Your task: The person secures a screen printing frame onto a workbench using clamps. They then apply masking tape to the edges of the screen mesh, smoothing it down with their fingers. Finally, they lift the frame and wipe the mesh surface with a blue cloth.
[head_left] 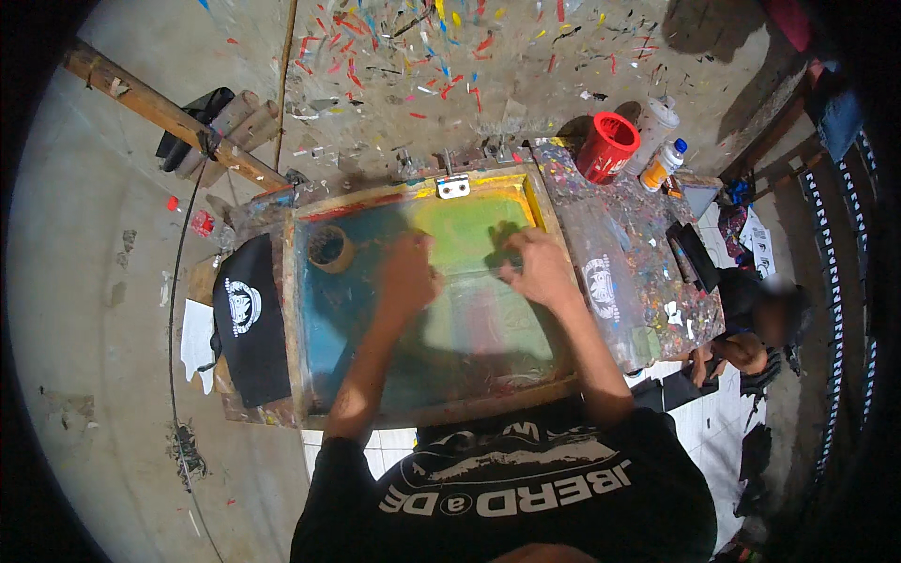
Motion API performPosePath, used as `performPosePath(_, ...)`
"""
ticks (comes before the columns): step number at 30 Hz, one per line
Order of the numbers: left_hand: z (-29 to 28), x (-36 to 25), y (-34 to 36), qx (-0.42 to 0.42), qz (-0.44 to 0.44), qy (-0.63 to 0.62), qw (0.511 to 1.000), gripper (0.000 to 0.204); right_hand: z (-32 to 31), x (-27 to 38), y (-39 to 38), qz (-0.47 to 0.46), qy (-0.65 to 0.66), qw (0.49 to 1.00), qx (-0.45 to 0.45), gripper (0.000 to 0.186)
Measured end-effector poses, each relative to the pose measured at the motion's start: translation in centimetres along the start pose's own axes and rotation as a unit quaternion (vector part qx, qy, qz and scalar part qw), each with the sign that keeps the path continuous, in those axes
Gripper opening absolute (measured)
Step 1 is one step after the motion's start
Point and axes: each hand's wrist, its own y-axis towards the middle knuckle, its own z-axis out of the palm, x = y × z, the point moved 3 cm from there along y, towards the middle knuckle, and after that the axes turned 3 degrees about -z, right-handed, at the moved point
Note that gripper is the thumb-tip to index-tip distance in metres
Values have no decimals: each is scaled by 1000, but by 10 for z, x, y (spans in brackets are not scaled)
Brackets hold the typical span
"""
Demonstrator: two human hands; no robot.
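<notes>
My left hand (pixel 406 274) is over the middle of a wooden-framed screen (pixel 569 366) with mottled blue, green and yellow mesh. My right hand (pixel 537 268) is over its right part. Both hands have bent fingers held apart, with no object visible in them; whether their tips touch the mesh is unclear. A faint line crosses the mesh between them. A tan ring-shaped roll (pixel 328 250) lies at the screen's upper left, and a metal clamp (pixel 452 186) grips the back of the frame.
Beside the screen are a black printed cloth (pixel 246 349) on the left and a paint-spattered board (pixel 662 319) on the right, with a red bucket (pixel 608 150), a bottle (pixel 663 164) and dark tools (pixel 691 255). A co-worker (pixel 755 324) crouches at the right. A timber beam (pixel 155 117) juts at upper left.
</notes>
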Motion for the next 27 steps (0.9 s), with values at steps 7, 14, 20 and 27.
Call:
performPosePath(7,42,-26,2,91,149,-9,985,38,45,19,15,-88,-6,993,82,55)
performPosePath(14,36,9,0,113,134,-36,984,32,38,-25,6,-49,-84,990,103,48)
performPosePath(20,30,33,-3,126,78,-19,989,28,37,-53,13,-37,-109,974,195,26)
performPosePath(27,7,43,-9,151,68,21,986,32,15,-40,5,-45,-74,986,142,34)
